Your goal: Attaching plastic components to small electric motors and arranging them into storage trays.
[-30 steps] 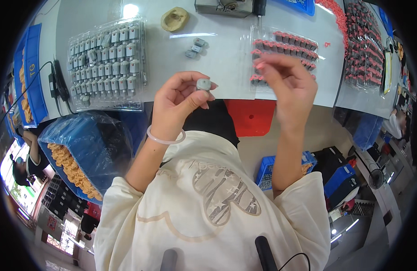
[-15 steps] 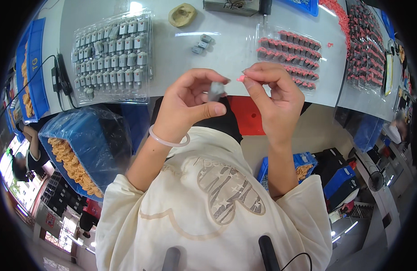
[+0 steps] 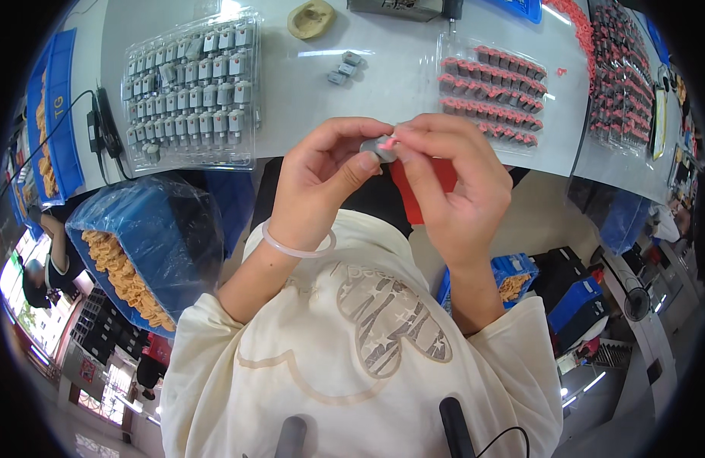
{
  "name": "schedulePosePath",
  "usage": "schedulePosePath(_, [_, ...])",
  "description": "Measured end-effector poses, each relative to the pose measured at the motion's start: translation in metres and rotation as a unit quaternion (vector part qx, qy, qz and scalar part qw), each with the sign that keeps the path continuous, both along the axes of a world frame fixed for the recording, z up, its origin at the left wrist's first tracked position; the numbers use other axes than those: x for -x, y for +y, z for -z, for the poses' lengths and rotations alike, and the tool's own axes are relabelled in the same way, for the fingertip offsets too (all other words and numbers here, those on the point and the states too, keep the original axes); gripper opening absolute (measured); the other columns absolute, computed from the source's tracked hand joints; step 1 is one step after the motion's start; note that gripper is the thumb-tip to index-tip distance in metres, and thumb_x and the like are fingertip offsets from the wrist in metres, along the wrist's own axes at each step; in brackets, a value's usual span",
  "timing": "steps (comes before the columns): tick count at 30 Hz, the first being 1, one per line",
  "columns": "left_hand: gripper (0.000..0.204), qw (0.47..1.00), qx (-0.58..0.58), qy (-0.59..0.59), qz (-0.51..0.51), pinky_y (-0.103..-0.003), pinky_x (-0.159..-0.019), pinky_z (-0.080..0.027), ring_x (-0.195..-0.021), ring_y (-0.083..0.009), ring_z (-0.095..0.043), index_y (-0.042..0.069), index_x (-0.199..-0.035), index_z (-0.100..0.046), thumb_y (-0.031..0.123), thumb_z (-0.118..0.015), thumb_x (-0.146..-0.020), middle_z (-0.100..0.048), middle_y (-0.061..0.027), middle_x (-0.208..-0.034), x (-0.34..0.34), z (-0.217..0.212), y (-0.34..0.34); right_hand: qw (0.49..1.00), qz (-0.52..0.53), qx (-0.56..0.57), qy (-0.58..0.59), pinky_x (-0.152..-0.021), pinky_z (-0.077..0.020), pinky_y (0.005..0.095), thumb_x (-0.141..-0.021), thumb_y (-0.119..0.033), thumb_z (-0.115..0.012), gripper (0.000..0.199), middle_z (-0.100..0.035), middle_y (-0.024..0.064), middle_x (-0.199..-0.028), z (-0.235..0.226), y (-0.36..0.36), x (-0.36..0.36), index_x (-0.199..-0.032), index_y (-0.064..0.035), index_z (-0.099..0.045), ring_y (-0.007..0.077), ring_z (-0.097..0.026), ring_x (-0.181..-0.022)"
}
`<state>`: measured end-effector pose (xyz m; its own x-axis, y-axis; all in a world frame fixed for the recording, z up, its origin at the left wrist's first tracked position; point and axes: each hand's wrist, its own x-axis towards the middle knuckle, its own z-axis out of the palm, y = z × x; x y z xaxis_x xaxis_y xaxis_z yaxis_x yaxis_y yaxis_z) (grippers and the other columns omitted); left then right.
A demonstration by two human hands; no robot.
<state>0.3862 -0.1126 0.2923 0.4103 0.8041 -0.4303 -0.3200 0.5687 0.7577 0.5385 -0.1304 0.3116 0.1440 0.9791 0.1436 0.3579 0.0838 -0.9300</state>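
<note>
My left hand [image 3: 312, 174] is closed around a small grey block-shaped part [image 3: 372, 146], gripping it between thumb and fingers. My right hand [image 3: 461, 183] pinches a small pink piece [image 3: 387, 143] against the end of that part. The fingertips of both hands nearly meet above the table's near edge. How far the pink piece sits on the part is too small to tell. To the left lies a clear tray [image 3: 254, 114] with rows of similar grey parts; to the right, another clear tray [image 3: 436, 122] holds rows of grey parts with pink tops.
Several loose grey parts [image 3: 345, 70] lie mid-table, near a tan bowl-shaped object [image 3: 310, 20]. A pile of pink pieces [image 3: 574, 27] is at the far right, beside more filled trays [image 3: 619, 84]. A plastic-lined blue bin [image 3: 169, 229] of tan pieces stands at my left.
My right hand has moved left and brought the pink piece onto the grey part. My left hand has shifted slightly right and turned the part.
</note>
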Motion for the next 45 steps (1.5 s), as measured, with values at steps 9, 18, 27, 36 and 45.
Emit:
schedulePosePath(9, [0.025, 0.999, -0.012, 0.017, -0.028, -0.028, -0.076, -0.051, -0.085, -0.0161, -0.060, -0.005, -0.105, -0.053, -0.001, -0.060, -0.081, -0.060, -0.0111, -0.096, 0.002, -0.007, -0.001, 0.997, -0.070, -0.034, 0.013, -0.071, -0.0482, 0.0279, -0.068, 0.007, -0.065, 0.021, -0.061, 0.0131, -0.091, -0.001, -0.002, -0.008, -0.089, 0.0015, -0.065, 0.0199, -0.060, -0.081])
schedulePosePath(18, [0.026, 0.998, 0.007, -0.061, -0.029, -0.028, -0.072, -0.054, -0.081, -0.0168, -0.062, -0.005, -0.100, -0.053, -0.001, -0.064, -0.078, -0.060, -0.0128, -0.091, 0.002, -0.009, -0.001, 0.989, -0.119, 0.027, 0.085, -0.064, -0.0471, 0.0243, -0.062, -0.002, -0.075, 0.030, -0.057, 0.0093, -0.087, -0.007, 0.001, -0.017, -0.089, 0.0011, -0.065, 0.0150, -0.056, -0.074])
schedulePosePath(27, [0.021, 0.999, 0.002, -0.035, -0.017, -0.026, -0.072, -0.053, -0.079, -0.0158, -0.062, -0.005, -0.096, -0.055, -0.003, -0.064, -0.077, -0.061, -0.0115, -0.090, 0.004, -0.008, -0.003, 0.981, -0.128, 0.045, 0.136, -0.068, -0.0465, 0.0255, -0.061, 0.007, -0.073, 0.031, -0.055, 0.0121, -0.090, -0.009, -0.001, -0.020, -0.089, 0.0033, -0.060, 0.0158, -0.055, -0.078])
schedulePosePath(36, [0.019, 0.998, 0.044, -0.039, 0.007, -0.026, -0.071, -0.053, -0.076, -0.0156, -0.063, -0.005, -0.094, -0.057, -0.001, -0.064, -0.078, -0.063, -0.0121, -0.089, 0.006, -0.013, 0.001, 0.991, -0.102, -0.044, 0.070, -0.059, -0.0485, 0.0234, -0.062, 0.014, -0.065, 0.027, -0.059, 0.0106, -0.087, -0.015, 0.003, -0.024, -0.085, -0.0003, -0.063, 0.0158, -0.058, -0.070])
schedulePosePath(45, [0.019, 0.996, 0.055, -0.068, 0.009, -0.026, -0.069, -0.053, -0.075, -0.0153, -0.063, -0.004, -0.094, -0.057, -0.001, -0.064, -0.078, -0.063, -0.0127, -0.089, 0.005, -0.018, 0.002, 0.982, -0.168, -0.081, 0.023, -0.067, -0.0508, 0.0295, -0.064, 0.011, -0.064, 0.019, -0.060, 0.0165, -0.088, -0.020, -0.002, -0.023, -0.081, 0.0030, -0.062, 0.0231, -0.060, -0.079])
